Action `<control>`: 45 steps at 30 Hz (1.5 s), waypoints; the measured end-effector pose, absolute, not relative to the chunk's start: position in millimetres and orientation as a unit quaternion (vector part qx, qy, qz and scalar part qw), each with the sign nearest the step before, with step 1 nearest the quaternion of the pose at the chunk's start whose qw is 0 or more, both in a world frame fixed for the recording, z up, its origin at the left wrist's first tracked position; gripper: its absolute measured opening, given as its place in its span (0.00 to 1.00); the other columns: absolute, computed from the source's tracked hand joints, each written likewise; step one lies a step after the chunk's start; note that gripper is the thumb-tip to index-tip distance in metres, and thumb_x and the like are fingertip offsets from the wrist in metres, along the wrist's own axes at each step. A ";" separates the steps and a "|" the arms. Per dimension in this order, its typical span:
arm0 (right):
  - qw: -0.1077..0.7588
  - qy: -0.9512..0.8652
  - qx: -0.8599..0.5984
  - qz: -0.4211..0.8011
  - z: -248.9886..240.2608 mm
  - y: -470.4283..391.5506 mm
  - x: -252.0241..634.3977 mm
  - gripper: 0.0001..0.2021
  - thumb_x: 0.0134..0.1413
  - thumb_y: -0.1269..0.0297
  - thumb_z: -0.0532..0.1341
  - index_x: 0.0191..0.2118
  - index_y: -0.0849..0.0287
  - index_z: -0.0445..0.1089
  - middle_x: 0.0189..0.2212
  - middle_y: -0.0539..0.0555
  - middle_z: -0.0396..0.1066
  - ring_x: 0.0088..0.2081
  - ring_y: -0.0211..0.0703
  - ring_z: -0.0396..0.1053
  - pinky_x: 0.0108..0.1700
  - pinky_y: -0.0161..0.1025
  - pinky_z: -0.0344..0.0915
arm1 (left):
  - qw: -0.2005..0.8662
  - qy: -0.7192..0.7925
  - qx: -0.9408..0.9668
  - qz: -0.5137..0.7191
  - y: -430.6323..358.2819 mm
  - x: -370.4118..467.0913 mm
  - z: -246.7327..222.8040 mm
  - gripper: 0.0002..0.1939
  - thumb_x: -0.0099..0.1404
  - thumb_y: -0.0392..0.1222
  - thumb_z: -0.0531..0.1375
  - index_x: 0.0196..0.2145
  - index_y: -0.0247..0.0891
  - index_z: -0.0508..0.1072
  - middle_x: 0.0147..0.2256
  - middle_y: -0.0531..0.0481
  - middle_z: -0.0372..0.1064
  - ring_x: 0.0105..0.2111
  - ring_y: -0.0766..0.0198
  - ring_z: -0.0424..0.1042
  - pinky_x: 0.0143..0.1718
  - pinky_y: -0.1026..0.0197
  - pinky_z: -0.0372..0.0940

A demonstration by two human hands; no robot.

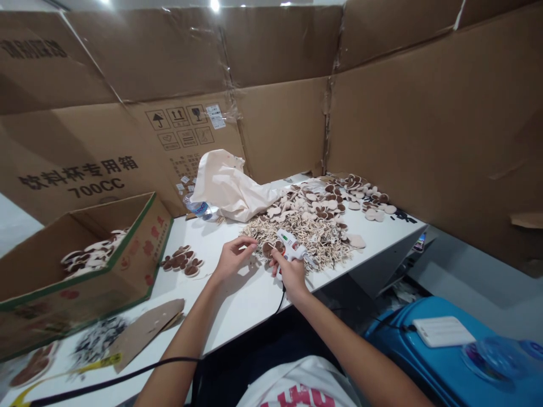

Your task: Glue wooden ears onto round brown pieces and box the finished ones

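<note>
Our white shirt [297, 387], printed in pink, filled the bottom edge as both our forearms reached up and inward over the white table [237, 311]. Our left hand [234, 259] came in at a slant, back of the hand up, fingers loosely curved toward the right hand and thumb set apart below them; we saw nothing in its grasp. Our right hand [292, 276], wrist near the table's front edge, was closed around a white glue gun [291, 243], its cord hanging below. A brown piece [267, 249] sat at the right thumb's tip, between the two hands; we could not tell whether it was pinched there.

Just beyond our hands spread a heap of pale strips [324, 246], with brown and cream cutouts [303, 204] piled behind it. A cream bag [231, 189] lay crumpled behind and to the left, beside a clear bottle [199, 209]. Farther left, brown cutouts [183, 261] lay clustered next to an open box [80, 291]. Cardboard walls [280, 124] stood behind it all.
</note>
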State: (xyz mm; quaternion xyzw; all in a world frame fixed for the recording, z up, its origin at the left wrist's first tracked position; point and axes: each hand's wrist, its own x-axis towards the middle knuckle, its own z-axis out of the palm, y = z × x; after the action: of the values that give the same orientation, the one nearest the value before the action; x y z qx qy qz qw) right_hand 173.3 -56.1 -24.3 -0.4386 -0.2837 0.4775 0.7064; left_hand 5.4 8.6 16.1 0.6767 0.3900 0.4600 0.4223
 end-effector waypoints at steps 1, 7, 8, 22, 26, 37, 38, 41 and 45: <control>0.705 -0.285 -0.440 0.477 -24.5 -56.0 173.4 0.14 0.52 0.52 0.71 0.29 0.57 0.73 0.20 0.49 0.73 0.16 0.36 0.64 0.20 0.35 0.62 | 0.426 0.388 0.679 0.456 8.2 5.2 16.1 0.13 0.62 0.52 0.73 0.39 0.41 0.86 0.39 0.43 0.79 0.34 0.60 0.73 0.31 0.62 0.68; 0.703 -0.275 -0.442 0.485 -26.2 -55.3 173.2 0.15 0.50 0.52 0.72 0.29 0.58 0.73 0.20 0.49 0.73 0.16 0.36 0.64 0.19 0.34 0.62 | 0.457 0.379 0.683 0.425 5.3 5.7 13.2 0.14 0.61 0.51 0.75 0.40 0.39 0.85 0.39 0.43 0.80 0.36 0.59 0.76 0.35 0.60 0.70; 0.703 -0.274 -0.442 0.485 -26.7 -55.1 173.1 0.15 0.50 0.52 0.72 0.29 0.58 0.73 0.20 0.49 0.73 0.16 0.36 0.65 0.19 0.34 0.62 | 0.469 0.372 0.683 0.418 4.8 6.0 12.3 0.15 0.61 0.50 0.75 0.40 0.39 0.85 0.38 0.43 0.80 0.36 0.59 0.76 0.36 0.60 0.70; 0.702 -0.284 -0.445 0.477 -29.0 -54.8 173.1 0.15 0.51 0.51 0.72 0.28 0.58 0.73 0.20 0.49 0.73 0.16 0.37 0.65 0.20 0.35 0.63 | 0.451 0.349 0.729 0.379 2.4 7.7 12.8 0.14 0.62 0.51 0.74 0.37 0.38 0.85 0.37 0.43 0.79 0.36 0.59 0.76 0.40 0.56 0.71; 0.702 -0.295 -0.444 0.473 -29.4 -54.6 172.7 0.15 0.52 0.52 0.72 0.29 0.59 0.74 0.21 0.49 0.74 0.16 0.36 0.65 0.21 0.34 0.62 | 0.454 0.349 0.724 0.384 3.3 7.5 9.2 0.13 0.63 0.50 0.74 0.38 0.38 0.85 0.38 0.43 0.79 0.37 0.59 0.76 0.40 0.56 0.71; 0.685 -0.306 -0.458 0.476 -31.8 -55.1 173.1 0.15 0.53 0.51 0.72 0.30 0.58 0.75 0.21 0.51 0.75 0.17 0.38 0.66 0.22 0.35 0.63 | 0.447 0.342 0.726 0.395 2.8 8.9 9.0 0.12 0.64 0.49 0.73 0.38 0.39 0.84 0.37 0.45 0.77 0.36 0.60 0.74 0.38 0.58 0.69; 0.684 -0.308 -0.458 0.477 -31.4 -55.3 173.1 0.15 0.52 0.51 0.72 0.30 0.58 0.75 0.21 0.51 0.75 0.17 0.38 0.66 0.21 0.35 0.63 | 0.444 0.345 0.726 0.395 2.8 9.0 8.8 0.11 0.64 0.49 0.73 0.38 0.39 0.84 0.37 0.45 0.77 0.36 0.60 0.74 0.38 0.58 0.68; 0.683 -0.311 -0.456 0.479 -30.1 -55.3 173.1 0.16 0.52 0.51 0.73 0.30 0.58 0.75 0.21 0.50 0.74 0.17 0.37 0.66 0.21 0.35 0.62 | 0.440 0.353 0.724 0.398 2.2 9.5 8.1 0.11 0.64 0.49 0.73 0.37 0.39 0.83 0.37 0.46 0.77 0.36 0.60 0.75 0.38 0.58 0.68; 0.680 -0.309 -0.461 0.480 -29.2 -55.0 172.7 0.16 0.51 0.50 0.73 0.29 0.58 0.74 0.21 0.50 0.74 0.17 0.37 0.65 0.21 0.35 0.62 | 0.435 0.359 0.723 0.399 0.7 11.1 7.6 0.12 0.64 0.49 0.73 0.37 0.39 0.82 0.37 0.46 0.77 0.35 0.60 0.74 0.37 0.58 0.68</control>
State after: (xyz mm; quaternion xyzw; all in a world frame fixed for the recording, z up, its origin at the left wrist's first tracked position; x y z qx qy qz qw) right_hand 172.7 -55.0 -29.2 -0.4610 -0.3093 0.4796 0.6795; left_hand 11.1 0.7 7.6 0.7229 0.3589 0.3992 0.4350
